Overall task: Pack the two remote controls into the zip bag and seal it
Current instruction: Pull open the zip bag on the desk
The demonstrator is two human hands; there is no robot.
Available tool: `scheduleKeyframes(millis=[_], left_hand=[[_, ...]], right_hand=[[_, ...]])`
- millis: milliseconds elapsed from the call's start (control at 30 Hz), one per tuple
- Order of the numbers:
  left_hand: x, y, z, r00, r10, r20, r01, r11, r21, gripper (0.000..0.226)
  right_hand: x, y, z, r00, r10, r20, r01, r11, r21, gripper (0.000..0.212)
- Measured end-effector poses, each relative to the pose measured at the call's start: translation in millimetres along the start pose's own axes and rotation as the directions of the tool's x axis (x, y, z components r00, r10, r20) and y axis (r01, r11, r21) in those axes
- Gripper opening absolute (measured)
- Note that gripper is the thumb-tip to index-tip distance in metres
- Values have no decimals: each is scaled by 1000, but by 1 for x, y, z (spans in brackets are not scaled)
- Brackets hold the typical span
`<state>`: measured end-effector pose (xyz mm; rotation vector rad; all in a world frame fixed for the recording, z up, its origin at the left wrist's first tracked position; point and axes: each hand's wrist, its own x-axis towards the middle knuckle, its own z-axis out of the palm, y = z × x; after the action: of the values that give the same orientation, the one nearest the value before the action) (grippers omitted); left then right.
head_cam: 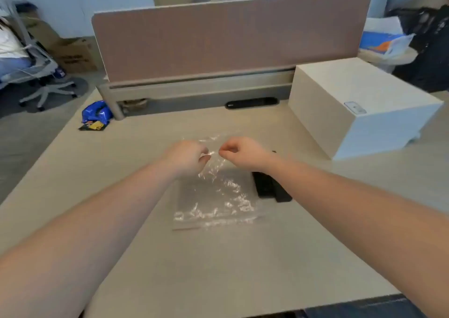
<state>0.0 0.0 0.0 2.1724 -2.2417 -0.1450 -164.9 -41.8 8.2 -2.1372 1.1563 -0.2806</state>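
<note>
A clear, crinkled zip bag (216, 196) lies flat on the pale desk (145, 244) in front of me, its far edge lifted. My left hand (185, 157) and my right hand (240, 153) pinch that far edge side by side, fingers closed on the plastic. Two black remote controls (269, 187) lie next to each other on the desk just right of the bag, partly hidden under my right wrist. Nothing shows inside the bag.
A white box (359, 108) stands on the desk at the right. A brown partition (230, 38) closes off the back edge, with a black slot (251, 103) below it. A blue snack packet (96, 114) lies at the far left. An office chair (36, 74) stands on the floor to the left.
</note>
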Motion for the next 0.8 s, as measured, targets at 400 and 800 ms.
scheduleKeyframes(millis=[400,800], left_hand=[[-94,52,68,996,90,-26,-91,995,-39,48],[-105,68,92,991,44,-124,-34,997,76,29]], right_hand=[[-81,42,63,991,-103,-84,91,986,-137,27],[-117,43,63,995,95,-35,-94,995,33,16]])
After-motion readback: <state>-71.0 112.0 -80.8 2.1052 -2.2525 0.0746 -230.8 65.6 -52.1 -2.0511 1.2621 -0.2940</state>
